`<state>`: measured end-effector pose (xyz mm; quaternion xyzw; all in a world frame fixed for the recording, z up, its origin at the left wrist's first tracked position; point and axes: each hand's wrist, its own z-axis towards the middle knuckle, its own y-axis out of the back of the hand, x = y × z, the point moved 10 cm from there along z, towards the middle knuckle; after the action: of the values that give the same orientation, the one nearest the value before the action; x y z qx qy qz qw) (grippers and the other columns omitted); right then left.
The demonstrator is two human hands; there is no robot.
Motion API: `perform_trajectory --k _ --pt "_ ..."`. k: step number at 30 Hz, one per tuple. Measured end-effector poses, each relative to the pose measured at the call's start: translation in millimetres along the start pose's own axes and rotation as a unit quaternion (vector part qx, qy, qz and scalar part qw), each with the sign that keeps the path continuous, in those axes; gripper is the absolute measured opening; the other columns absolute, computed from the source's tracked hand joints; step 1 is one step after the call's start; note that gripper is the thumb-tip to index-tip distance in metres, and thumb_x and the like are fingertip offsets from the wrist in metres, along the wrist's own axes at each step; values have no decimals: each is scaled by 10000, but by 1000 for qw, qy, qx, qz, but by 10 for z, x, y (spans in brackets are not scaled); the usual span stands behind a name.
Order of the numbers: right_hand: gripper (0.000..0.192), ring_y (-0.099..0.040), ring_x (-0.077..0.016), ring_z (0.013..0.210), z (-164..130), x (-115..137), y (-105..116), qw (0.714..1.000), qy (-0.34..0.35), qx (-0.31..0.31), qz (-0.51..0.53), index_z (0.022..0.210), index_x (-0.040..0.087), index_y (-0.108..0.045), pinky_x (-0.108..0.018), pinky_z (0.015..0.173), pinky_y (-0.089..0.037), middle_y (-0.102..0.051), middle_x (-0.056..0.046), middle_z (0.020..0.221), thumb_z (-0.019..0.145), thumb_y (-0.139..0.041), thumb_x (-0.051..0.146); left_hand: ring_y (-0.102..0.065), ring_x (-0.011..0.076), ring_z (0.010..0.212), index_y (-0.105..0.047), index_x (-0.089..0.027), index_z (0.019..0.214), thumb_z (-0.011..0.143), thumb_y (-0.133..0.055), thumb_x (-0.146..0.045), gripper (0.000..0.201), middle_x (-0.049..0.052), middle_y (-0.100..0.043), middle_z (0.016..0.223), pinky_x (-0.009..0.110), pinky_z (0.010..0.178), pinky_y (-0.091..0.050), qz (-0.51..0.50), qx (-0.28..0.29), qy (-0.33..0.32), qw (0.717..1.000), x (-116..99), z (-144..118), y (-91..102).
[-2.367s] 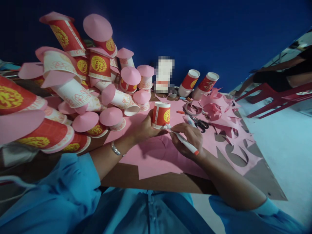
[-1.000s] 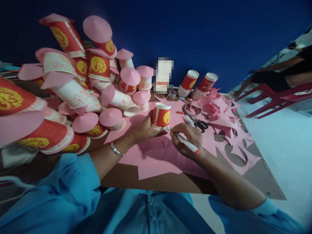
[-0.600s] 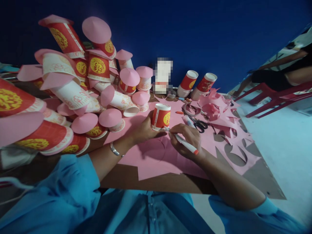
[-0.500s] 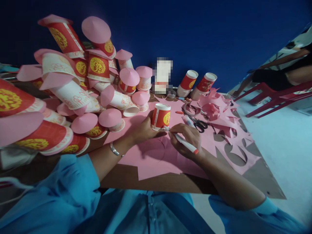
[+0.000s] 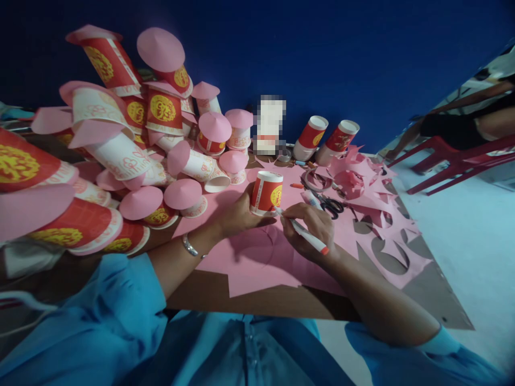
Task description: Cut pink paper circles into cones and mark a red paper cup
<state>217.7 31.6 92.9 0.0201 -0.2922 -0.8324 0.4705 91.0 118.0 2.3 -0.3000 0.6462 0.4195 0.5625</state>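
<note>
Red-and-gold paper cup, standing upside down on the pink paper sheet, looks light and thin-walled, so it would likely skid or dent under a hard squeeze. The left hand curls its fingers around the cup's near side at the base, steadying it. The right hand pinches a white marker with an orange cap, its tip touching the sheet just beside the cup's rim. A low, gentle hold near the stiffer rolled rim seems safest. Black-handled scissors lie beyond the cup to its right, and pink-capped cups pile up to its left.
</note>
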Motion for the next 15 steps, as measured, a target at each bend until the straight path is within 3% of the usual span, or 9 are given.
perform_trajectory --k 15 --pt "185 -702 -138 590 -11 13 -11 1000 5 7 6 974 241 -607 -262 568 -546 -733 24 737 904 -645 74 -728 365 1219 -457 -215 1396 708 -940 -536 900 162 -752 1308 515 1013 -603 7 -4 -2 1000 46 9 13"
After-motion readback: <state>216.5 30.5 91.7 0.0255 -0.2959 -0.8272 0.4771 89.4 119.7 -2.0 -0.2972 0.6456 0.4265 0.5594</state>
